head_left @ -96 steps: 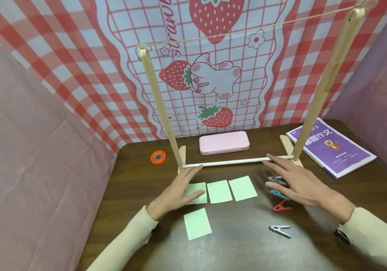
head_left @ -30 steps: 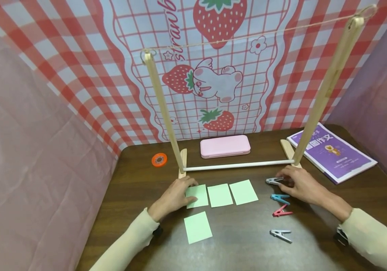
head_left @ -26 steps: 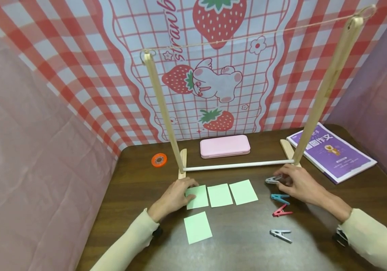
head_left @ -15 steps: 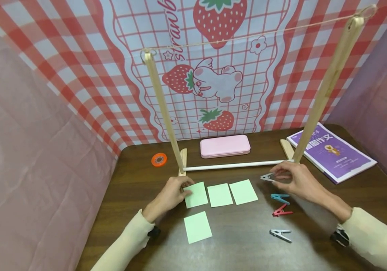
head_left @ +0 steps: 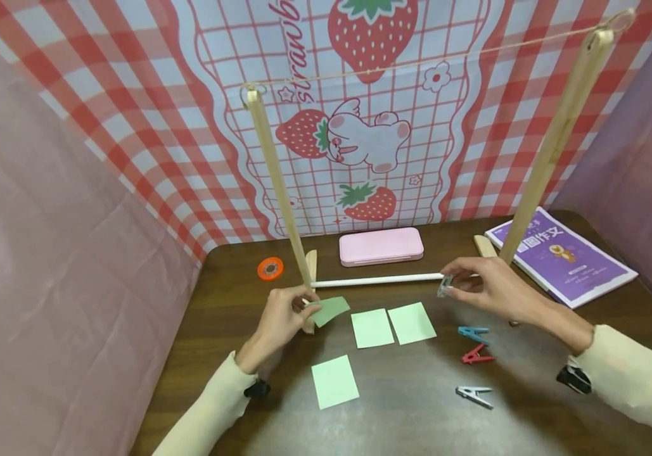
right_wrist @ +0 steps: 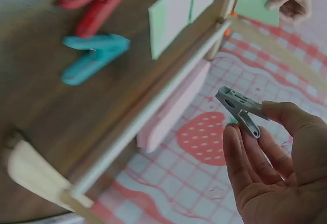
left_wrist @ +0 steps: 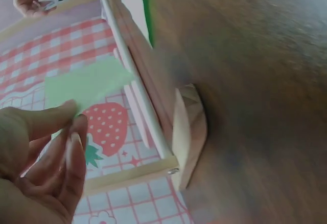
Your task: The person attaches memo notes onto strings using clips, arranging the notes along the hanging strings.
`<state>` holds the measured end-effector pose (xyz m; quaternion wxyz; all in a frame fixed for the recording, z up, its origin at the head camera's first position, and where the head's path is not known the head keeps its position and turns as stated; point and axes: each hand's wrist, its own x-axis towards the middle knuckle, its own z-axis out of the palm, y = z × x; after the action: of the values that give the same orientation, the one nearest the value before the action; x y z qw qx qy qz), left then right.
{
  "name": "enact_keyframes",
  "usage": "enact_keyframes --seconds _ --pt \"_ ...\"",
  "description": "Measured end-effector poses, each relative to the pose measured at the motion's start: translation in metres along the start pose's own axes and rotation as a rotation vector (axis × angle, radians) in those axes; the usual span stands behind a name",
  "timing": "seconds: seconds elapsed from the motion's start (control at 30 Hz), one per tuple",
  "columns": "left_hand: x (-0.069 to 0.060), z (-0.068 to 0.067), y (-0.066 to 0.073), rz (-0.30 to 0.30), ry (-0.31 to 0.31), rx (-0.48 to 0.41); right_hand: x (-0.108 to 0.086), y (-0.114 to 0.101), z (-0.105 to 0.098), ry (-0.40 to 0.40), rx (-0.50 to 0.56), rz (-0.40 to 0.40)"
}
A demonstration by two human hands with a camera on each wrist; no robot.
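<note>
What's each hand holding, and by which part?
The left hand pinches a green paper near one edge; the right hand holds a gray clothespin by its handles.

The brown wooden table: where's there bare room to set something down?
A wide bare patch lies between the nearest square green paper and the silver V-shaped clip; a narrow one between the white rod and the pink rectangular case. Beyond the silver clip it's crowded: a blue clip and a red clip, both V-shaped, lie close together.
</note>
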<state>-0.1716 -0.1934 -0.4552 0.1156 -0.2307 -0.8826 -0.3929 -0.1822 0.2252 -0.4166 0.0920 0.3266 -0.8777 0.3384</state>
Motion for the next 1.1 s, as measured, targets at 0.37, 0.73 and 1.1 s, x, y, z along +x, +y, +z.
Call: enact_keyframes --seconds 0.37,0.73,1.1 --pt "0.010 0.004 0.017 0.030 0.205 -0.141 0.048 -0.044 -0.017 -0.053 -0.046 -0.089" --pt "0.037 -0.004 0.045 0.045 0.341 -0.452 0.098 -0.084 -0.049 -0.028 -0.079 -0.199" --pt "0.064 -0.017 0.071 0.052 0.474 -0.547 0.134 -0.118 -0.080 0.007 -0.110 -0.251"
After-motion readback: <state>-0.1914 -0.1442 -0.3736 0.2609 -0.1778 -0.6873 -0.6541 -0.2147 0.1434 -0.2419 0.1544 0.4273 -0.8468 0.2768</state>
